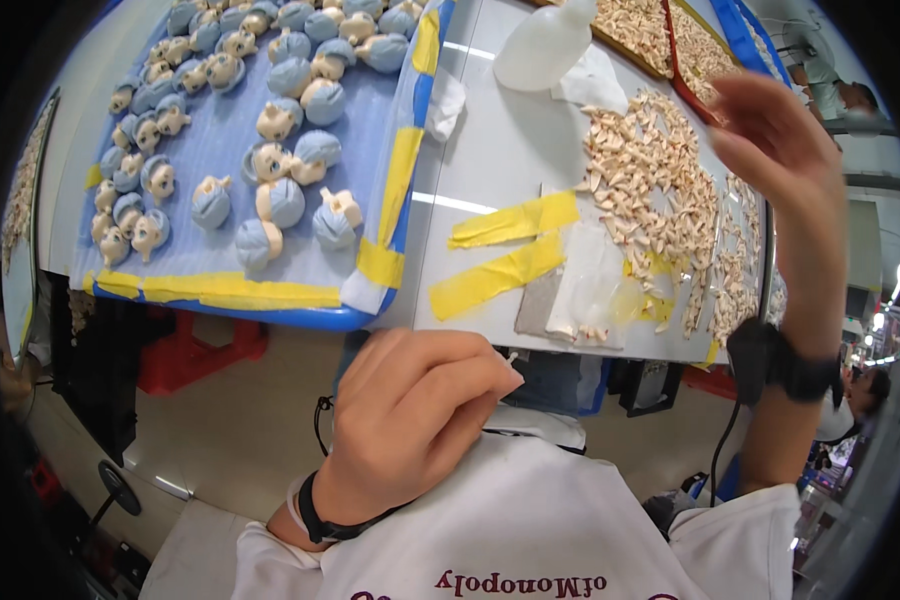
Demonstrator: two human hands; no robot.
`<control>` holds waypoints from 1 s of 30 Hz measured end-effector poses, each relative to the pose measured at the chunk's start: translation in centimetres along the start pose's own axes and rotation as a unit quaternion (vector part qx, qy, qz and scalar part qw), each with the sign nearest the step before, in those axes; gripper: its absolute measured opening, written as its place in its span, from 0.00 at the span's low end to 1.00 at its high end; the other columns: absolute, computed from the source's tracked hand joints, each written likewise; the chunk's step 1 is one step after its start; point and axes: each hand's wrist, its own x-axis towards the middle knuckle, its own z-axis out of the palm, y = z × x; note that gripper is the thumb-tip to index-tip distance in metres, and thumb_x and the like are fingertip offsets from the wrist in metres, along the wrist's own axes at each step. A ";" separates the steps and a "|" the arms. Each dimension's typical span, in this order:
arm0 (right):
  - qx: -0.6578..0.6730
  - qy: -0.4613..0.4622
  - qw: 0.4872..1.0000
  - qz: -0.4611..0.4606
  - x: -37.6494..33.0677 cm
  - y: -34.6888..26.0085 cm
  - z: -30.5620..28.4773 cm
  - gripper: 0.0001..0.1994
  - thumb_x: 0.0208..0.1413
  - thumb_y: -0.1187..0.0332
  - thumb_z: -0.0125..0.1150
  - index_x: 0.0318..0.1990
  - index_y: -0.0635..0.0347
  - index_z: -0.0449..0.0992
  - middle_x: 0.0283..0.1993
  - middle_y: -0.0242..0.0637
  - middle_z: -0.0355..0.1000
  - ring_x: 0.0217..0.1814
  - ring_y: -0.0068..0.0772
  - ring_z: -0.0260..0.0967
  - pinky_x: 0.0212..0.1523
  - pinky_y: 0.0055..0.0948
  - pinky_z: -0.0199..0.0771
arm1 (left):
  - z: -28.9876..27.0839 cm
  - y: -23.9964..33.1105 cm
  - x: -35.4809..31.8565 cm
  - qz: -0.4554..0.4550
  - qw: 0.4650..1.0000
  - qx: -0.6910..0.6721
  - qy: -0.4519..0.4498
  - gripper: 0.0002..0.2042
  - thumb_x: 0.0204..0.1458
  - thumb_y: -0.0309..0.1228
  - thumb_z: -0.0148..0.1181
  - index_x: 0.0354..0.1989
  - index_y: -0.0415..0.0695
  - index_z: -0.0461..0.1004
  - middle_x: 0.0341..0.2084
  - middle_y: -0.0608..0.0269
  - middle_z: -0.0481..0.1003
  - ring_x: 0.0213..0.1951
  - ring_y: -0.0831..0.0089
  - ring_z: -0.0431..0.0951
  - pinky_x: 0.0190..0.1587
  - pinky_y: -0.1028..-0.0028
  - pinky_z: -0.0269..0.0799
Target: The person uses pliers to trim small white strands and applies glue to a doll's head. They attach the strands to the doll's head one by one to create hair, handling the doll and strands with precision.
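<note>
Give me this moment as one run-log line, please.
left hand: closed on a tiny pale piece, near chest | right hand: raised, open, empty, above pale parts pile | blue tray: doll heads

A white plastic bottle (545, 45) lies at the far edge of the tabletop (500, 150). A clear plastic bag (590, 285) lies flat near the front edge, beside two yellow tape strips (510, 222). No signs or screens show.
</note>
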 end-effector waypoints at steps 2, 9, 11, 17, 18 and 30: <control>-0.021 0.058 0.997 0.037 -4.2 -1.4 -0.6 0.14 0.46 0.76 0.62 0.42 0.66 0.73 0.39 0.34 0.71 0.43 0.23 0.68 0.47 0.21 0.66 | 0.0 0.2 0.0 -0.004 1.000 -0.009 -0.014 0.13 0.33 0.15 0.65 0.30 0.41 0.75 0.27 0.61 0.74 0.26 0.69 0.73 0.28 0.75 0.67; 0.061 0.034 0.997 0.032 -13.8 -3.1 3.5 0.11 0.41 0.82 0.62 0.35 0.68 0.74 0.35 0.42 0.72 0.35 0.30 0.69 0.38 0.23 0.67 | 0.2 0.4 -0.1 -0.023 0.993 -0.102 -0.053 0.11 0.37 0.13 0.62 0.31 0.37 0.75 0.28 0.58 0.75 0.29 0.71 0.73 0.30 0.77 0.67; 0.082 -0.011 0.996 0.037 -14.4 -3.3 5.2 0.12 0.42 0.82 0.63 0.38 0.69 0.75 0.35 0.43 0.73 0.35 0.31 0.71 0.36 0.25 0.70 | 0.3 0.8 0.0 -0.052 0.985 -0.150 -0.072 0.10 0.38 0.13 0.61 0.32 0.37 0.74 0.28 0.57 0.75 0.31 0.71 0.73 0.32 0.78 0.67; 0.260 -0.047 0.959 0.104 -13.8 -4.3 7.9 0.15 0.44 0.83 0.60 0.43 0.68 0.74 0.37 0.42 0.74 0.36 0.29 0.72 0.37 0.22 0.72 | 0.8 2.2 0.0 -0.124 0.952 -0.262 -0.102 0.09 0.40 0.13 0.60 0.31 0.37 0.74 0.30 0.56 0.74 0.32 0.72 0.73 0.34 0.78 0.67; 0.249 -0.035 0.965 0.079 -13.6 -4.1 8.2 0.13 0.44 0.83 0.59 0.40 0.68 0.75 0.35 0.42 0.73 0.34 0.28 0.72 0.35 0.21 0.71 | 0.8 2.2 0.0 -0.117 0.954 -0.254 -0.105 0.10 0.40 0.13 0.60 0.32 0.37 0.74 0.30 0.56 0.74 0.32 0.72 0.73 0.34 0.78 0.67; -0.028 0.112 0.980 0.162 -18.5 -0.3 4.9 0.00 0.48 0.80 0.57 0.28 0.68 0.73 0.25 0.37 0.72 0.27 0.23 0.67 0.30 0.20 0.67 | 1.9 1.9 0.8 0.006 0.998 -0.023 -0.063 0.11 0.41 0.15 0.62 0.35 0.37 0.73 0.31 0.57 0.75 0.30 0.72 0.73 0.28 0.77 0.67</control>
